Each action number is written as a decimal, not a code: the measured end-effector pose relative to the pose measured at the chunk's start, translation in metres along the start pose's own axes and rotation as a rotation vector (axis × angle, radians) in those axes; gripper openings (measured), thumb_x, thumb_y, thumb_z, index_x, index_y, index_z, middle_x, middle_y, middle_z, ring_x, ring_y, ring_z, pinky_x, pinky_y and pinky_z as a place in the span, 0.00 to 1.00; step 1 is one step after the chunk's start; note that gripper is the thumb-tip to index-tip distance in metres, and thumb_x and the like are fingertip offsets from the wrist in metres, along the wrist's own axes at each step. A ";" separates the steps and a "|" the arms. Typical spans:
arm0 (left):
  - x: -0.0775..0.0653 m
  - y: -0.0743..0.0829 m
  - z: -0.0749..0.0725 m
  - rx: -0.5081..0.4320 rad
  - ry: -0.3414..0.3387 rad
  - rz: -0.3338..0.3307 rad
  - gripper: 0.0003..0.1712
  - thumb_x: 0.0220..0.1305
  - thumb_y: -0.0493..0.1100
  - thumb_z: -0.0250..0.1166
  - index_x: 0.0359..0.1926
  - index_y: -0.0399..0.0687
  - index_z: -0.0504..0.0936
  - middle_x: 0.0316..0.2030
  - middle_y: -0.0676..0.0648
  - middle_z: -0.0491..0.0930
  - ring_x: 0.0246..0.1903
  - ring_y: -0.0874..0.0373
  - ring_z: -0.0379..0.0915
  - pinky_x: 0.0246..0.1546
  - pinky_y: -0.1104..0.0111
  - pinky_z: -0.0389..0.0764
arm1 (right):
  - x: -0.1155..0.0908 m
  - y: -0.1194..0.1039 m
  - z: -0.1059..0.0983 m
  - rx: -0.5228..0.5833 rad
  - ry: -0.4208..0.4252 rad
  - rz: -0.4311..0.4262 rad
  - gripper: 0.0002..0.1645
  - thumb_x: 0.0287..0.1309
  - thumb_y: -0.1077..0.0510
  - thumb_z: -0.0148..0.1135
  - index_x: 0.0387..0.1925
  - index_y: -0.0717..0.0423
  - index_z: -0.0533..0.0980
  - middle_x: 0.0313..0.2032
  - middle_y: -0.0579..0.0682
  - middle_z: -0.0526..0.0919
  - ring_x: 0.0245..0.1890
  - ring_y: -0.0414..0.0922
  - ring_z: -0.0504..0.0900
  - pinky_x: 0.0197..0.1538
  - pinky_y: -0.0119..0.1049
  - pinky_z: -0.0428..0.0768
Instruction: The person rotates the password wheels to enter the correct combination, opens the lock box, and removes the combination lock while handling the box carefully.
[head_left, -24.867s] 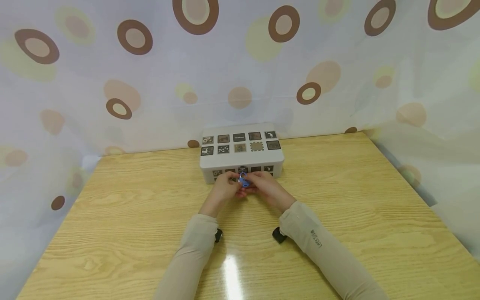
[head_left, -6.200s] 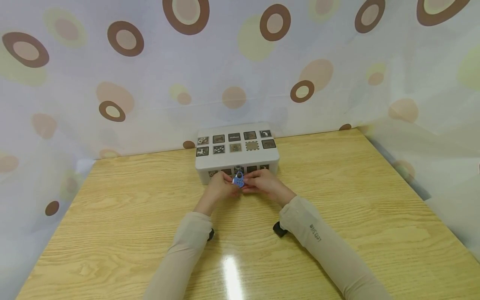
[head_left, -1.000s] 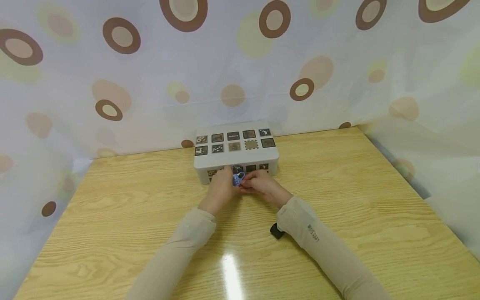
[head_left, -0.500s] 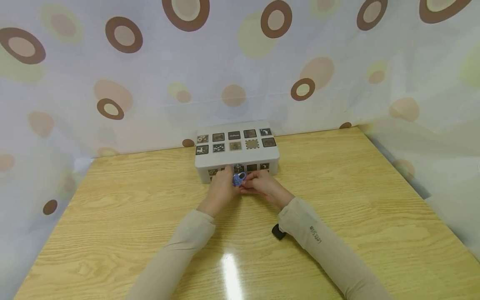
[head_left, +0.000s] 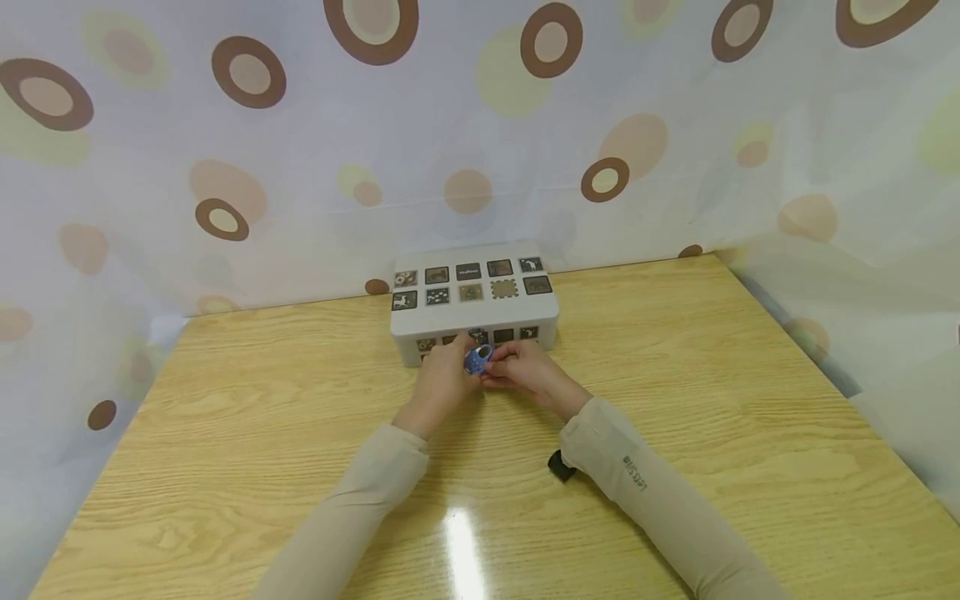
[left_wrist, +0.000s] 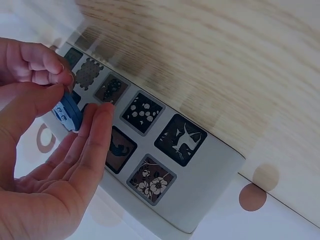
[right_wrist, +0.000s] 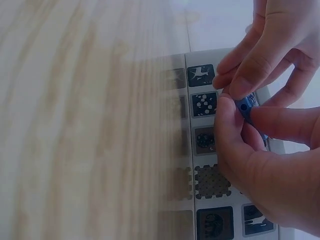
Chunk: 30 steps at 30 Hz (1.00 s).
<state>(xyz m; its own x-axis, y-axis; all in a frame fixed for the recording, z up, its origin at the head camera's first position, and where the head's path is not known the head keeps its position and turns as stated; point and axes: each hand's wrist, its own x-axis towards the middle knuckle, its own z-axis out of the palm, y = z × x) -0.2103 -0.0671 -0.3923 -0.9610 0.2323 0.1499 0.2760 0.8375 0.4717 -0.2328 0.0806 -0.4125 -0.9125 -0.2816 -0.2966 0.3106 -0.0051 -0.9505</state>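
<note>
A small blue padlock is held between both hands, just in front of the white box. Its shackle points up and to the right in the head view. My left hand, back upward, pinches the lock body between thumb and fingers. From the right, my right hand grips the lock with thumb and fingertips. In the left wrist view the padlock shows pale markings on one face. Fingers cover much of the padlock in the right wrist view. Dark picture squares cover the box's lid and front; its front clasp is partly hidden.
The box stands at the back of the wood-grain table, close to a dotted cloth backdrop. Another cloth side borders the table at right. A black wrist device hangs under the right sleeve.
Compared with the oldest frames, my left hand has rolled over, back upward, and the padlock's shackle has tilted to the right. Over the last second the lock shifts only slightly between the fingers.
</note>
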 end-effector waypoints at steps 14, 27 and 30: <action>-0.003 -0.003 0.003 -0.066 0.037 0.065 0.23 0.53 0.36 0.72 0.51 0.37 0.79 0.42 0.38 0.83 0.40 0.44 0.80 0.41 0.56 0.82 | -0.007 0.000 -0.005 -0.039 -0.038 -0.049 0.09 0.62 0.75 0.51 0.45 0.77 0.68 0.32 0.56 0.79 0.29 0.41 0.82 0.51 0.41 0.83; -0.005 -0.001 0.005 -0.177 0.019 0.055 0.23 0.53 0.37 0.73 0.51 0.38 0.80 0.27 0.46 0.79 0.26 0.58 0.69 0.25 0.71 0.71 | -0.014 -0.002 -0.012 -0.062 -0.050 -0.050 0.12 0.63 0.74 0.52 0.47 0.79 0.67 0.37 0.59 0.78 0.31 0.41 0.83 0.52 0.42 0.82; -0.006 0.000 0.005 -0.215 0.030 0.080 0.22 0.52 0.36 0.73 0.50 0.38 0.80 0.27 0.44 0.80 0.27 0.54 0.73 0.26 0.70 0.74 | -0.017 -0.002 -0.015 -0.046 -0.065 -0.065 0.11 0.63 0.74 0.51 0.46 0.79 0.67 0.38 0.60 0.77 0.32 0.42 0.83 0.51 0.40 0.83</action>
<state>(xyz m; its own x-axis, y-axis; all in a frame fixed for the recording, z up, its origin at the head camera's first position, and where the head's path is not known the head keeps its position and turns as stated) -0.2041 -0.0657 -0.3976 -0.9360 0.2757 0.2187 0.3512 0.6919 0.6308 -0.2216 0.0995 -0.4069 -0.9107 -0.3434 -0.2294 0.2376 0.0186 -0.9712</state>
